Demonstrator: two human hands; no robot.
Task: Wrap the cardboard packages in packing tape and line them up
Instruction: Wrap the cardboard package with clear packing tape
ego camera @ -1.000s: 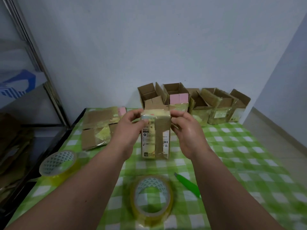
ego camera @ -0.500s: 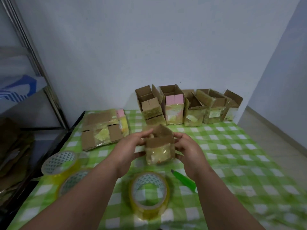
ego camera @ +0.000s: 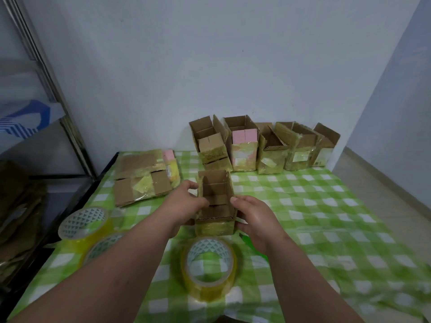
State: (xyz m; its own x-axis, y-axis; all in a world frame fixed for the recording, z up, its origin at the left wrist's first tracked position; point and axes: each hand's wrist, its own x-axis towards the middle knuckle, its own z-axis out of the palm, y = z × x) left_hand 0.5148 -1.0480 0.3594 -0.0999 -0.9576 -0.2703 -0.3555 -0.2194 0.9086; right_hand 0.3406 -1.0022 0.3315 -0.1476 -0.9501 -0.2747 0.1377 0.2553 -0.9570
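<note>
You have the open cardboard box point(ego camera: 215, 201) standing upright on the green checked tablecloth point(ego camera: 326, 206), about midway between the table's near and far edges, its flaps up and its lower front glossy with tape. Your left hand point(ego camera: 186, 206) grips its left wall, thumb hooked over the rim; your right hand point(ego camera: 254, 217) clasps the right wall, thumb against the top edge. Just in front of it, toward the near edge, sits a roll of packing tape point(ego camera: 208, 268). Two more tape rolls point(ego camera: 93, 231) lie by the left edge. Five taped boxes point(ego camera: 263, 145) line the far edge against the wall, and a flattened cardboard bundle point(ego camera: 144, 178) rests near the far left corner.
</note>
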